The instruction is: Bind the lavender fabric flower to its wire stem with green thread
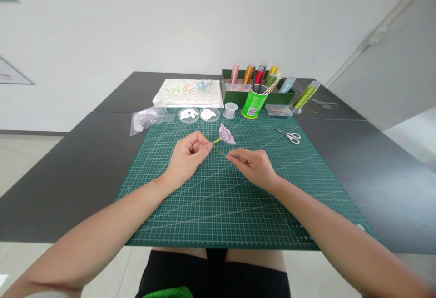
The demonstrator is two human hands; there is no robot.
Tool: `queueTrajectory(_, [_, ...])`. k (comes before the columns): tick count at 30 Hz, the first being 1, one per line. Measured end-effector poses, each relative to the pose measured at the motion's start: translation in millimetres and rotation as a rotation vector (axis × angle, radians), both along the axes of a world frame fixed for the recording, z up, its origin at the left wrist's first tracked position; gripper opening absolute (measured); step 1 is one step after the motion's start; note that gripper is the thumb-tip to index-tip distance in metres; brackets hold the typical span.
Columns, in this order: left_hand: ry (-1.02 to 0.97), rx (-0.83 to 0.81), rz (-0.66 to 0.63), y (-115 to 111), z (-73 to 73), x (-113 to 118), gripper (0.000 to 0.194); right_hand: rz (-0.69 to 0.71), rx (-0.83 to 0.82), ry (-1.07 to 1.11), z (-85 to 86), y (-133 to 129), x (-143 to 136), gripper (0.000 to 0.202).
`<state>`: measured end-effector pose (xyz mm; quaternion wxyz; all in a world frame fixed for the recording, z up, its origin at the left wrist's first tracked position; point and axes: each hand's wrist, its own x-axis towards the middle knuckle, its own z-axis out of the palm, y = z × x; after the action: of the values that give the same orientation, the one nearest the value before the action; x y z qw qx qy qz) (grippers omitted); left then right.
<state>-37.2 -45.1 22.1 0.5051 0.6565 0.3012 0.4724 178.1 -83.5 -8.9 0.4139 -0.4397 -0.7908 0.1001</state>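
Lilac petals make up the small flower point(226, 134) held just above the middle of the green cutting mat point(218, 207), which lies on the dark counter point(68, 171). In the head view, the left hand point(186, 156) has its grip pressed together on the thin yellow-green stem point(215, 141) just below the bloom, the other fingers curled in. The right hand point(252, 165) pinches a fine wire point(223, 152) that runs from the stem to its fingertips; both hands hover close together over the mat.

Beyond them, at the mat's far edge, stand two shallow round dishes point(198, 115) holding pale pieces, a small clear spool point(230, 110) and a green can point(254, 101) with sticks in it. A clear bag point(147, 119) of lilac material lies to the left, scissors point(289, 135) to the right. Farther back sit a patterned white sheet stack point(189, 92) and a dark green box point(238, 93) with coloured tubes.
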Motion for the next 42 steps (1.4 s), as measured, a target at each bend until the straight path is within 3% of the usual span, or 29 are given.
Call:
queueTrajectory(6, [0.036,-0.046,0.138,10.3,-5.7,-2.3,0.018,0.041,0.172,-0.067,3.8,-7.0,-5.5,0.028])
queueTrajectory(12, [0.122,-0.054,0.185,11.6,-6.4,-1.5,0.018,0.103,0.256,-0.118,7.1,-12.8,-7.1,0.022])
queueTrajectory(20, [0.472,0.14,0.217,11.5,-7.2,-1.1,0.016,0.143,0.264,-0.105,13.5,-19.7,-8.7,0.021])
queueTrajectory(26, [0.668,0.268,0.121,5.0,-6.6,1.2,0.013,0.066,0.232,-0.04,27.8,-23.3,-6.4,0.022])
queueTrajectory(31, [0.739,0.302,-0.037,-5.9,-9.3,3.5,0.013,-0.042,0.294,-0.05,36.8,-22.2,0.1,0.024])
queueTrajectory(42, [0.667,0.311,-0.333,-21.1,-4.2,5.8,0.011,-0.175,0.266,-0.028,34.7,-11.1,7.2,0.031])
